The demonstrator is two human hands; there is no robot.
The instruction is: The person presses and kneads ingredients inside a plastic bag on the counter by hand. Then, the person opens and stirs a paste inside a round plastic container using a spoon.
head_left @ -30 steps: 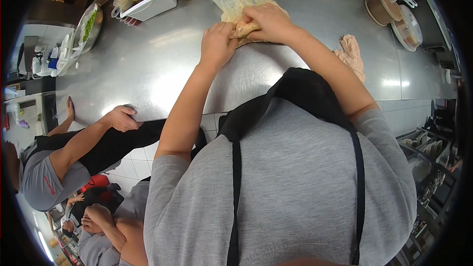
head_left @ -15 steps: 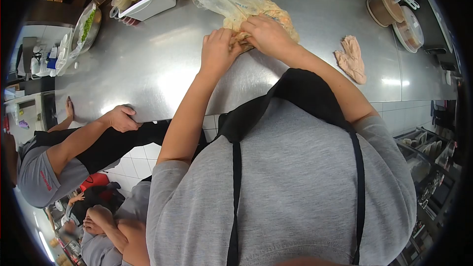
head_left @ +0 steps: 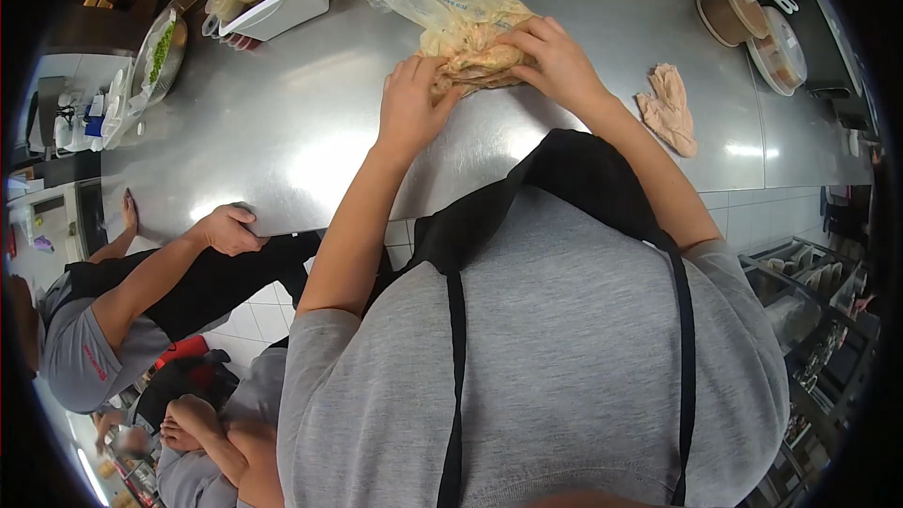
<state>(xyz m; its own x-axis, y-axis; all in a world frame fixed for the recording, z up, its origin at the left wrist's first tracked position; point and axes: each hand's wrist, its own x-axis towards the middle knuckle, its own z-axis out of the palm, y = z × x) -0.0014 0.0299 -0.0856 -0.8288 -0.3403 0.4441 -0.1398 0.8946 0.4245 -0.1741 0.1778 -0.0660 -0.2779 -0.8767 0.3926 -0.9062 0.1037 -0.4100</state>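
Note:
A clear plastic bag point(head_left: 475, 49) with a yellowish-orange mixture inside lies on the steel table. Its filled end is folded and crumpled between my hands, and the looser end stretches away toward the back left. My left hand point(head_left: 410, 105) rests cupped against the bag's left side, thumb apart from the fingers. At the right side, my right hand point(head_left: 562, 68) has its fingers spread and touching the bag, the thumb near its front edge. What the left fingertips touch is partly hidden behind the folds.
A crumpled pinkish cloth point(head_left: 669, 111) lies to the right on the steel table point(head_left: 273, 122). White basket point(head_left: 290, 2) with containers stands back left, beside a bowl of chopped greens point(head_left: 162, 55). Lidded tubs point(head_left: 732, 13) sit back right. A co-worker's hand point(head_left: 230, 229) grips the table's front edge.
My hands have moved apart from their close grip at the bag's middle, the right one shifting right. The folded front of the bag now shows between them.

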